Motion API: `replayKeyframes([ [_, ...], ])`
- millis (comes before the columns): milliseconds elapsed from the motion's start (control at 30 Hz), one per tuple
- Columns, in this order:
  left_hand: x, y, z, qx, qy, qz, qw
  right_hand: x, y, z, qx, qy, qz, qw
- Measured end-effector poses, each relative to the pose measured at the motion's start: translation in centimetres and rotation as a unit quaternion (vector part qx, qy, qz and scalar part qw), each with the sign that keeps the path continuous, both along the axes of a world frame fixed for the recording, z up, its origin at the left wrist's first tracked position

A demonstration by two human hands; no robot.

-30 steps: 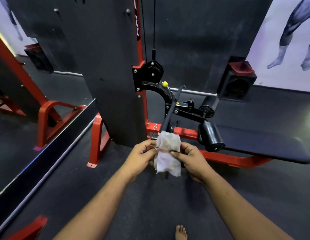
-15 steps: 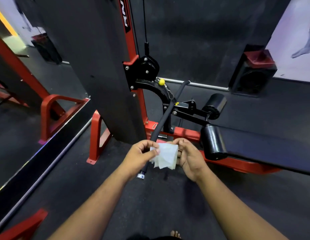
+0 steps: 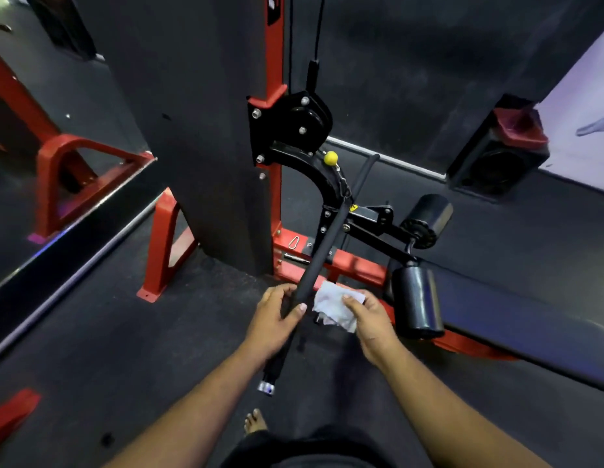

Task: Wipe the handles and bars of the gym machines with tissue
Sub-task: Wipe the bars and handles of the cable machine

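A long black handle bar [image 3: 322, 246] with a silver end cap hangs by a chain from the low pulley of the red and black cable machine [image 3: 287, 123]. My left hand [image 3: 275, 317] grips the bar near its lower part, fingers and thumb curled round it. Just to the right of the bar, my right hand [image 3: 369, 317] pinches a crumpled white tissue [image 3: 331, 305]. The tissue is beside the bar, close to it; whether it touches the bar I cannot tell.
A black padded bench [image 3: 516, 312] with roller pads [image 3: 417, 298] extends to the right on a red frame. A black speaker [image 3: 496, 157] stands at the back right. A mirror with a red frame reflection lines the left wall. My bare foot [image 3: 255, 422] stands on the dark floor.
The tissue has come off the bar and now sits in my right hand alone. My left hand let go of the tissue and took hold of the bare bar. The view moved closer.
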State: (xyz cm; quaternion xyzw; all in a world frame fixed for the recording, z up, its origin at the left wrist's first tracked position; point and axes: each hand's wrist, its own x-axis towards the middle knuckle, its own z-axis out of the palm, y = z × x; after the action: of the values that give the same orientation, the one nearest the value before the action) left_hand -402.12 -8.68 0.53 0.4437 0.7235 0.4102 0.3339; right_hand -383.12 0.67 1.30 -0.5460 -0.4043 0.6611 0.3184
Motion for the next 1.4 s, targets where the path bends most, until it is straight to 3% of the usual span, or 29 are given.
replayKeyframes([
  [167,-0.3,0.8,-2.3,-0.076,0.107,-0.04,0.991,-0.1,7.1,-2.1,0.118,-0.158,0.054,0.979],
  [267,0.4,2.1,-2.4,-0.096,0.175,-0.052,0.979,-1.2,11.9,-2.5,0.195,-0.219,0.13,0.947],
  [367,1.3,3.7,-2.6,-0.125,0.233,-0.049,0.963,-2.7,17.4,-3.2,0.269,-0.268,0.122,0.917],
  [467,2.4,5.4,-3.2,-0.156,0.25,-0.025,0.955,-4.1,23.6,-4.3,0.334,-0.327,0.124,0.875],
  [567,3.6,6.4,-3.9,-0.212,0.198,0.03,0.957,-5.5,29.4,-6.2,0.366,-0.356,0.195,0.838],
  [700,4.5,7.0,-4.4,-0.258,0.124,0.068,0.956,-6.5,32.1,-11.3,0.372,-0.347,0.32,0.799],
  [867,4.6,7.4,-4.6,-0.295,0.13,0.077,0.943,-6.9,26.7,-12.4,0.356,-0.28,0.308,0.837],
  [1000,4.7,7.7,-4.5,-0.313,0.139,0.089,0.935,-4.9,24.5,-11.6,0.413,-0.197,0.421,0.783],
  [1067,4.8,8.0,-4.5,-0.325,0.149,0.096,0.929,-4.5,26.7,-11.2,0.445,-0.185,0.432,0.763],
  [1233,5.4,8.3,-4.4,-0.345,0.18,0.102,0.915,-6.4,33.3,-11.0,0.417,-0.276,0.414,0.76],
  [1400,5.2,8.5,-4.2,-0.361,0.182,0.095,0.91,-6.5,25.3,-11.4,0.392,-0.227,0.427,0.783],
])
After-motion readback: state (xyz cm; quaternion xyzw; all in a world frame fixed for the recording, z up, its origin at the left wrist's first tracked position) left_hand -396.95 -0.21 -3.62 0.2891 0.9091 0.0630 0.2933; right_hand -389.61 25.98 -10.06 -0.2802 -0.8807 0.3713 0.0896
